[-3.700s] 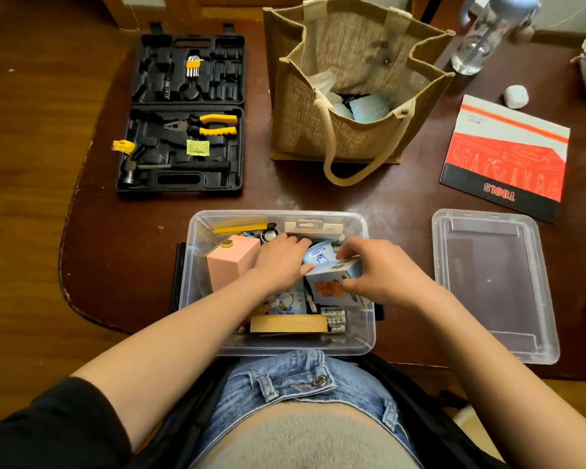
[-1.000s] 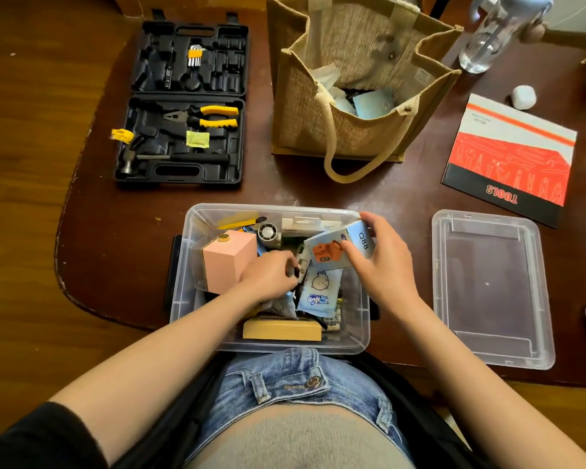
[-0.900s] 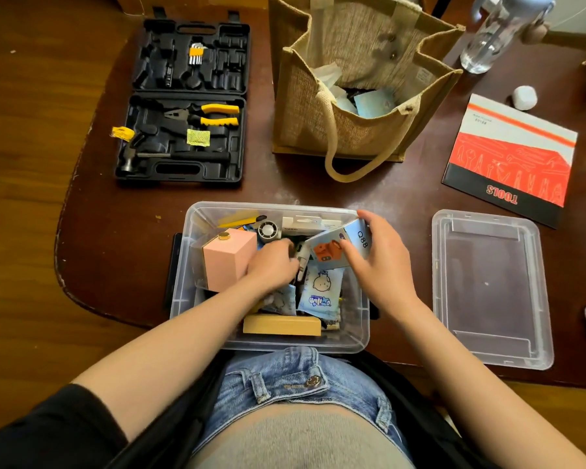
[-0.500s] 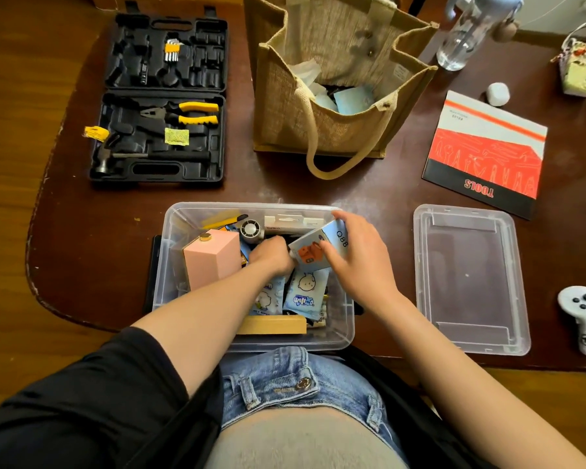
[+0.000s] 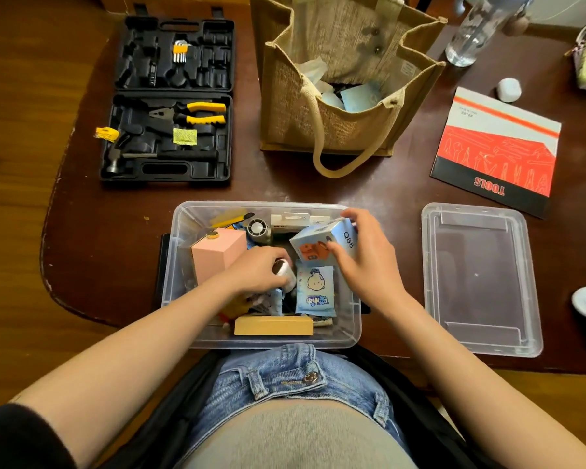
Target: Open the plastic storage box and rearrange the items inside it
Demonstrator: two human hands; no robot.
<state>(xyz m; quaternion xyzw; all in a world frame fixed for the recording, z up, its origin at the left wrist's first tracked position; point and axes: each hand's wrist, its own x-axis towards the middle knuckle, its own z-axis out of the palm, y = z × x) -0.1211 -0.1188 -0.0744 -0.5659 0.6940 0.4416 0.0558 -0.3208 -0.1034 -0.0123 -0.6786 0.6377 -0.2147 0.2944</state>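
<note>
Compared with a moment ago, my left hand [image 5: 257, 270] now grips a small white cylinder [image 5: 285, 270] it has found in the middle of the storage box [image 5: 183, 231]; my right hand [image 5: 366, 262] still pinches the blue carton [image 5: 322, 243], tilted above the far right corner; so I judge the sorting is only half done. The box stands open at the table edge, its lid [image 5: 481, 279] lying beside it on the right; inside are a pink box [image 5: 217, 253], a wipes packet [image 5: 315, 292], a wooden block [image 5: 273, 325] and a small fan [image 5: 257, 228].
</note>
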